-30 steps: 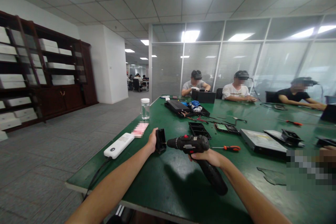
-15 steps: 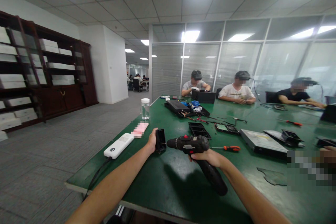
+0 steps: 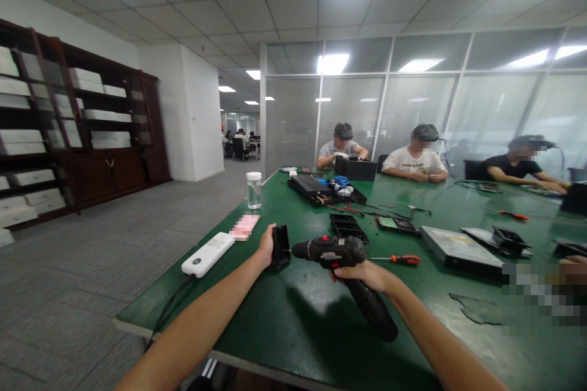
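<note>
My right hand [image 3: 360, 275] is closed round the handle of a black cordless drill [image 3: 332, 252], which points left. My left hand [image 3: 266, 246] holds a small black plastic housing [image 3: 281, 245] on edge above the green table. The drill's bit reaches the open side of the housing; whether it sits on a screw is too small to tell. Just behind the drill lies a black compartmented tray [image 3: 349, 227]. A screwdriver [image 3: 404, 259] with an orange and black handle rests to the right of the drill.
On the left are a white power bank [image 3: 207, 255] with a cable and a lidded clear jar [image 3: 254, 190]. A flat metal drive [image 3: 460, 252] and a dark thin shard [image 3: 477, 308] lie right. Farther back are a black device [image 3: 312, 188] and wires. Several people sit around the table.
My hands, the drill and the black housing stay almost exactly in place. Across the table, a co-worker's arms at the far right have shifted slightly.
</note>
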`<state>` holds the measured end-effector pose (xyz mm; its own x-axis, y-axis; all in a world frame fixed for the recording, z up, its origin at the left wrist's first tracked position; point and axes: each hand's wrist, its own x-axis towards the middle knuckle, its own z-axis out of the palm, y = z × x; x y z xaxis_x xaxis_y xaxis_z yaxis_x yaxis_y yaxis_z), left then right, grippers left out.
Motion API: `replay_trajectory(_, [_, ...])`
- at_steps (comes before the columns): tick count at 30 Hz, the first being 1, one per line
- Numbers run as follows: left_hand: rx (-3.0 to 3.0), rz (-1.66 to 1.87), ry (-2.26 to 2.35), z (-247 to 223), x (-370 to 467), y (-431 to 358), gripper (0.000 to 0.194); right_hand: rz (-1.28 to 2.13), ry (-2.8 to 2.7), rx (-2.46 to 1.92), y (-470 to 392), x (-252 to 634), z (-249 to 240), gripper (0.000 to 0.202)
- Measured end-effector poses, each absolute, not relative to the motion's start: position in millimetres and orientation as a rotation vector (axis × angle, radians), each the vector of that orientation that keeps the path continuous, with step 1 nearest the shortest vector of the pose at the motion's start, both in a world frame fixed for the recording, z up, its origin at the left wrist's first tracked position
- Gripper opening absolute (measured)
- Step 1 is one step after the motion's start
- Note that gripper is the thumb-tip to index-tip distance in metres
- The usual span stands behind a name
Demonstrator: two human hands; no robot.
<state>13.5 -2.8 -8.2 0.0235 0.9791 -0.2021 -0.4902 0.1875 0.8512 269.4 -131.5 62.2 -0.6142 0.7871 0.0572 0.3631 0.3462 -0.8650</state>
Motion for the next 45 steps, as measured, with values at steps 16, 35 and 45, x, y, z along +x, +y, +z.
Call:
replay_trajectory(16, [0.646,1.322,0.936,-8.2,14.7,-2.6,0.036,1.198,-2.152,-0.977,-131.4,269.0,62.5,0.032])
replay_trajectory(35, [0.650,1.272,0.931,-9.8,13.7,-1.1,0.039,1.186,-2.159,-0.986,-132.3,269.6,63.3,0.033])
replay_trajectory(45, [0.660,1.295,0.931,-8.8,14.3,-2.6,0.038,1.214,-2.129,-0.982,-132.2,268.7,62.6,0.032])
